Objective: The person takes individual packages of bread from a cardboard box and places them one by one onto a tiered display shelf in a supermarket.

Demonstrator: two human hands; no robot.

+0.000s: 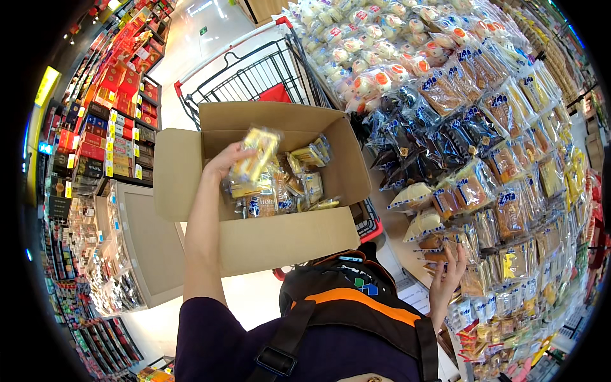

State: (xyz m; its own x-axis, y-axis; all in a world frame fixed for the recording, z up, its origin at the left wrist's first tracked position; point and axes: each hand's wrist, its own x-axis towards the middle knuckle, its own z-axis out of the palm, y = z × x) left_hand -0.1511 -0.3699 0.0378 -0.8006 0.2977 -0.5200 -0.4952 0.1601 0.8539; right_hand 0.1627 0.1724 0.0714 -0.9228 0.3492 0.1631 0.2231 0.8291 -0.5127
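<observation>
My left hand (228, 160) grips a yellow plastic-wrapped snack pack (260, 153) above an open cardboard box (286, 236). Inside the box lie several wrapped snack packs (261, 205), yellow and brown, loosely heaped. On the right, my right hand (447, 279) rests against a display of wrapped bread and cakes, its fingers spread; part of it overlaps the packs (432, 242) there, and I see nothing held in it. Near that hand, pale triangular packs (422, 224) lie at the edge of the display.
The box sits on a metal shopping cart (258, 62) with red corners. Beyond it, round wrapped buns (377, 47) are piled high. Dark wrapped packs (410, 143) fill the middle of the display. At the left stand shelves of red boxes (119, 86) and a grey-topped stand (150, 238).
</observation>
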